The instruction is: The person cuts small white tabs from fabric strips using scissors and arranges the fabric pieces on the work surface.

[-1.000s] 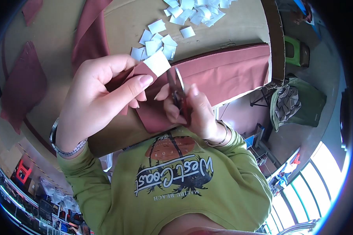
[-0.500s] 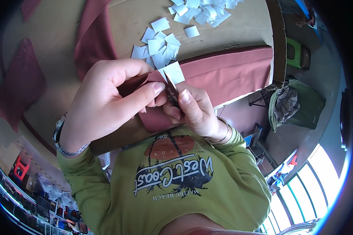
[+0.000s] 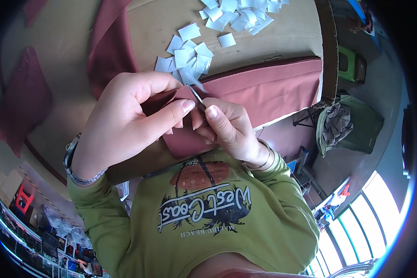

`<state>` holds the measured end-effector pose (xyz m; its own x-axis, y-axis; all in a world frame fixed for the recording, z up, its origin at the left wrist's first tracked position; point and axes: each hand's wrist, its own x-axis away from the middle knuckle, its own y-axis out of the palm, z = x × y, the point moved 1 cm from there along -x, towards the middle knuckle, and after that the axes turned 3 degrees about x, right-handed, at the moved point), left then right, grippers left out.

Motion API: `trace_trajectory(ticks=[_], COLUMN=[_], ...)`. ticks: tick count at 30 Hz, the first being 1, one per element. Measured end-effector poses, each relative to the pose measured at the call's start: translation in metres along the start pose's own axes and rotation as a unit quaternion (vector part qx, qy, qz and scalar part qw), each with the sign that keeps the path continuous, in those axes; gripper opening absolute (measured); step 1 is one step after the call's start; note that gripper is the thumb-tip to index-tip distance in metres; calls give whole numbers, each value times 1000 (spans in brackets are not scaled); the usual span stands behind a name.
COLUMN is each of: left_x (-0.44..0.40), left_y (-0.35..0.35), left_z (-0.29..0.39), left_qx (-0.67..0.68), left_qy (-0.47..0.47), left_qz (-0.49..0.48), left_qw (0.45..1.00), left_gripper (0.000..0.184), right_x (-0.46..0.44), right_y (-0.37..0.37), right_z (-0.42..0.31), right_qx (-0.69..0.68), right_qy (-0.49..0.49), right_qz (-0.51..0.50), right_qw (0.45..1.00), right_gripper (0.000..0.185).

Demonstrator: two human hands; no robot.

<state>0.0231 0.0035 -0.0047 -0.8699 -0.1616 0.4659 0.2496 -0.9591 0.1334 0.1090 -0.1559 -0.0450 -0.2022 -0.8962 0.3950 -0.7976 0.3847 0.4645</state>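
Observation:
My left hand [image 3: 125,123] pinches a small piece of maroon fabric [image 3: 164,98] between thumb and fingers. Closed around small scissors [image 3: 197,98], my right hand [image 3: 227,125] is just beside it, and the blades lie at the fabric's edge, nearly together. A blurred white square [image 3: 196,84] is just past the blades, above the loose white squares [image 3: 185,55]. Folded maroon fabric [image 3: 273,90] lies beneath and to the right of my hands. The scissor handles are mostly hidden by my fingers.
More white squares [image 3: 241,14] are heaped at the top of the cardboard-covered table [image 3: 148,32]. A long maroon strip [image 3: 109,46] curves down at the left, with another maroon piece [image 3: 25,99] farther left. A green bag [image 3: 363,123] is off the table's right side.
My hands came together and the scissor blades closed across the white square at the fabric's edge. The white square is now apart from the fabric, blurred, beyond the blades.

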Motion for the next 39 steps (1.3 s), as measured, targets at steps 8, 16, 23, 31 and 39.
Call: trace_trajectory(ticks=[8,16,23,31,39], left_x=[4,37,102,72,27], left_y=[6,-6,-21,-38,-67], left_z=[-9,-11,21,4,-20], left_qx=[-143,-460,-537,-540,-432], left_qy=[79,159,-54,1,151], left_qz=[14,-1,-28,-134,162], left_qw=[986,874,841,831,874], left_gripper=[14,47,47,15,15], right_x=[-4,14,84,111,49], right_y=[10,1,-46,-47,21], right_z=[0,3,-26,-16,33], right_qx=[134,371,260,285,578], right_qy=[-204,-408,-491,-305,-304], right_qz=[136,3,90,266,-43], right_qw=[960,834,827,869,756], right_gripper=[20,15,5,10,25])
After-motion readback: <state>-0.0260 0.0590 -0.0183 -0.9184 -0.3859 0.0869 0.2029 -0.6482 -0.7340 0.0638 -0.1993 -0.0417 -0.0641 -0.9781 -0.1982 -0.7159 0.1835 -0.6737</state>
